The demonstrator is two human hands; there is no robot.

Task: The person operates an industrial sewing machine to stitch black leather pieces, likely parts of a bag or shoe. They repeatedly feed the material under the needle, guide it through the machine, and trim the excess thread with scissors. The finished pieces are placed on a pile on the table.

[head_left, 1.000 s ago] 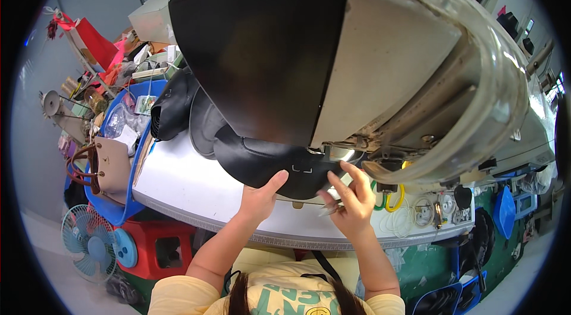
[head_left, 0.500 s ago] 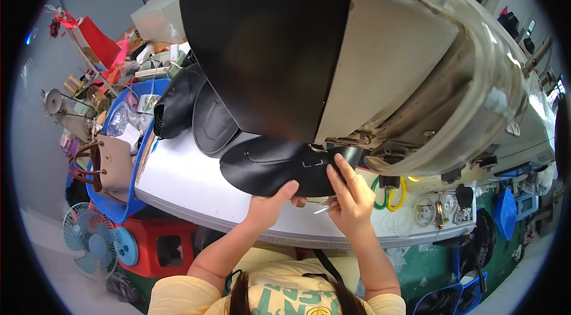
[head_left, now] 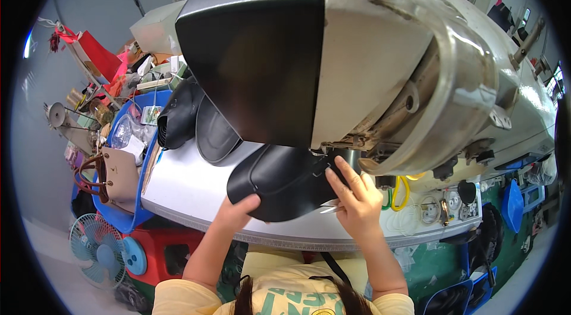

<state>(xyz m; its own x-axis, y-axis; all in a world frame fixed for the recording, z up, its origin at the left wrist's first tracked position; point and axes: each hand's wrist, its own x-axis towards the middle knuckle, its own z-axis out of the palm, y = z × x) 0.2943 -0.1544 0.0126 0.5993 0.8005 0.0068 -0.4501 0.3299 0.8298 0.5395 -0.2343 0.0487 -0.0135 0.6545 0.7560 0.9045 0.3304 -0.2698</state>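
Observation:
A black rounded leather piece [head_left: 279, 187] with a curved seam lies under the head of a sewing machine [head_left: 377, 53], its right end beneath the needle area. My left hand [head_left: 234, 213] grips its near left edge, thumb on top and fingers hidden underneath. Two fingers of my right hand [head_left: 360, 199] press flat on the leather's right end, close to the machine's foot. Silver pointed blades of small scissors [head_left: 329, 207] stick out from under that hand; their handles are hidden in it. The needle itself is hard to make out.
More black leather pieces [head_left: 214, 134] lie behind on the white table [head_left: 178, 187]. At the left stand a blue bin [head_left: 132, 220], a beige handbag [head_left: 121, 172] and a fan [head_left: 98, 246]. Yellow and green rings [head_left: 402, 193] and bobbin-like parts [head_left: 429, 211] lie at the right.
The leather piece has turned, its left part swinging toward me. My left hand has moved left along its edge. My right hand stays near the machine's foot, fingers still on the leather.

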